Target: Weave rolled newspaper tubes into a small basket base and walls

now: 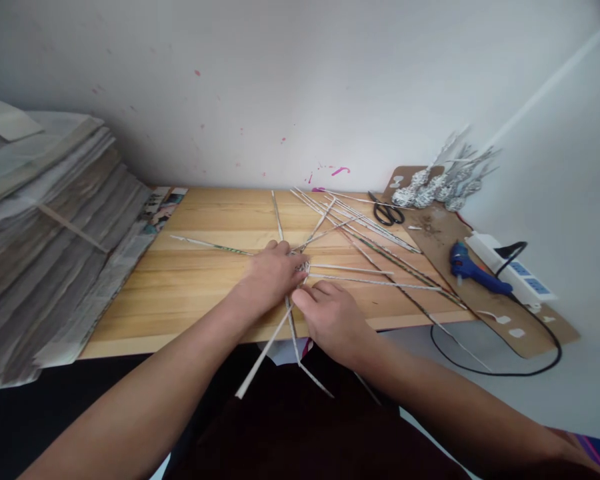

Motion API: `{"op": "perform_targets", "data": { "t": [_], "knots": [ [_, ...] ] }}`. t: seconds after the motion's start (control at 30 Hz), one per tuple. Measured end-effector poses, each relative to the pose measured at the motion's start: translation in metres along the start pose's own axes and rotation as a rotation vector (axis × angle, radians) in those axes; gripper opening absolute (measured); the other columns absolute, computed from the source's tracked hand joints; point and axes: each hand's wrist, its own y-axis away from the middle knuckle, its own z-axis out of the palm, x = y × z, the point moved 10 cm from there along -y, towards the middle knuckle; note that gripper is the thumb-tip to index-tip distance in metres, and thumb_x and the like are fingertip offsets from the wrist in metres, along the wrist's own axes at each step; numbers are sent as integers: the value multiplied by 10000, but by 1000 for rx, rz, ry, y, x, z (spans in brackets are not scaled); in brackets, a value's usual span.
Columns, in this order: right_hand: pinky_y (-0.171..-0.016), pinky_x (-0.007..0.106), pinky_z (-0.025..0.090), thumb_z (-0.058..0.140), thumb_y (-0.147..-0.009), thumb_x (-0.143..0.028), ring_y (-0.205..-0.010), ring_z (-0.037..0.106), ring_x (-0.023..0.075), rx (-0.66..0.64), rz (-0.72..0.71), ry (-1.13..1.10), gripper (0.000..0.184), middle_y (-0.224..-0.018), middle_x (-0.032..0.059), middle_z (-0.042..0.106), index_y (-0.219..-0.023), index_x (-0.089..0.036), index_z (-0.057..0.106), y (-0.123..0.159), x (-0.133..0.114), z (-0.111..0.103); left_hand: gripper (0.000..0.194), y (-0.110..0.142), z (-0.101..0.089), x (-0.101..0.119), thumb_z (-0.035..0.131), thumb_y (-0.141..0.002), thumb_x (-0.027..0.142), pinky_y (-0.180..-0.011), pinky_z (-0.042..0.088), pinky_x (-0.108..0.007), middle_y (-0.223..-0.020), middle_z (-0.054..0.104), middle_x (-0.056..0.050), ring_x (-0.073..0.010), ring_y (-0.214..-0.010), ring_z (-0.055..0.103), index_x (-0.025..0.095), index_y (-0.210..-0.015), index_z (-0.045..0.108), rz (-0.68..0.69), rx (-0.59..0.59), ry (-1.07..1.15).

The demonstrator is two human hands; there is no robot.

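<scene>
Here, L hand on spokes, prob. paper

No text can be read; the blue panels on the white power strip are too blurred

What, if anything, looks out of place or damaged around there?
Pink splotches stain the pale wall behind the table, as if splashed. Nearer, a kinked strip bends sharply beyond the front edge, unlike the straight strip beside it.
</scene>
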Motion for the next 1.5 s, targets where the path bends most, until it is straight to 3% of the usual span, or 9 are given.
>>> {"op": "perform_targets", "data": {
  "t": [0.23,0.43,0.93,1.13,1.23,1.33,1.4,1.5],
  "knots": [
    [-755,344,380,472,-897,-86,-788,517,206,57,11,-8,177,-855,51,671,-897,-180,621,-3,-3,-4,344,0,0,3,496,-977,421,-887,453,-348,-1141,631,-85,-259,-1081,533,307,-1269,637,33,-9,-29],
    [-750,352,383,497,-905,-118,-798,521,209,48,-15,4,150,-856,51,673,-855,-192,617,-1,-11,1,349,-1,3,-3,546,-946,439,-843,457,-339,-1131,629,-72,-265,-1068,529,361,-1274,634,0,3,-4],
    [-764,363,428,502,-918,-141,-809,493,220,102,-60,-42,165,-846,61,665,-888,-201,653,-3,-21,0,354,3,-3,5,492,-977,413,-843,451,-350,-1123,618,-97,-264,-1016,529,305,-1289,618,37,-31,-53],
    [-973,405,428,484,-911,-104,-897,526,234,121,-112,-71,195,-878,75,678,-879,-196,653,-1,-29,6,441,4,-3,4,600,-903,510,-860,465,-348,-1213,600,-92,-281,-1089,507,324,-1303,612,17,-50,-29],
    [-959,394,447,469,-932,-110,-900,549,227,84,-134,-132,207,-874,69,683,-879,-201,647,-1,-29,0,452,5,-3,4,615,-900,490,-865,472,-352,-1230,599,-93,-283,-1110,506,326,-1321,603,4,-58,-17],
    [-981,380,438,479,-959,-143,-1003,576,221,118,-119,-234,194,-937,68,703,-897,-202,653,-4,-16,-18,412,6,-2,3,583,-930,429,-844,483,-357,-1245,599,-91,-285,-1108,518,333,-1330,599,-8,-54,-4],
    [-987,393,427,489,-961,-146,-1047,579,231,146,-27,-235,180,-1002,92,709,-926,-186,662,-7,5,-26,367,7,-2,2,546,-953,385,-834,483,-357,-1251,603,-82,-279,-1105,526,343,-1312,610,-16,-48,6],
    [-839,376,452,511,-946,-144,-890,595,235,71,179,-194,157,-896,104,696,-904,-163,661,-11,45,-14,392,7,-3,1,561,-942,442,-881,467,-359,-1263,607,-71,-270,-1125,526,346,-1321,595,-17,-16,37]
  ]
}}
